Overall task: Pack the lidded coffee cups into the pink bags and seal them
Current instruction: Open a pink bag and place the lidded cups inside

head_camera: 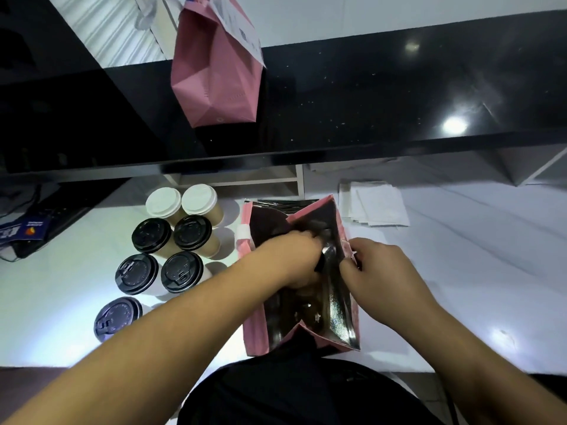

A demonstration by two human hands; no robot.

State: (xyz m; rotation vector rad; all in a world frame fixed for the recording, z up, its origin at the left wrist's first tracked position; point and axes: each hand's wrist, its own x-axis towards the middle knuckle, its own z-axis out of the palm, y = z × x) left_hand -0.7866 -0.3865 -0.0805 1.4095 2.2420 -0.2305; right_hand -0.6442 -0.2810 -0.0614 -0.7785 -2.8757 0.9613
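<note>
Seven lidded cups point(187, 232), two pink bags point(214, 72).

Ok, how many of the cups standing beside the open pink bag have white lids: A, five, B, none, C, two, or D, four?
C: in the cluster left of the open pink bag, only the two farthest cups wear white lids; the other five have black lids.
</note>
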